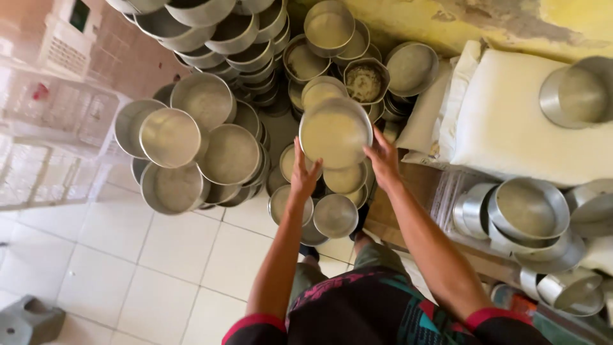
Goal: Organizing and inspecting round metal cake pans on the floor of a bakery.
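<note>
Both my hands hold one round metal pan (335, 132) up in front of me, its open side facing me. My left hand (303, 171) grips its lower left rim and my right hand (383, 158) grips its right rim. Below the held pan, more round metal pans (336, 215) lie stacked on the floor. A tall leaning pile of pans (191, 137) stands to the left of my hands.
More pan stacks (242, 32) rise at the back against a yellow wall. White sacks (511, 121) lie on the right with a pan (575, 92) on top. Further pans (530, 214) sit on a shelf at the right. White tiled floor (128, 255) spreads at the left.
</note>
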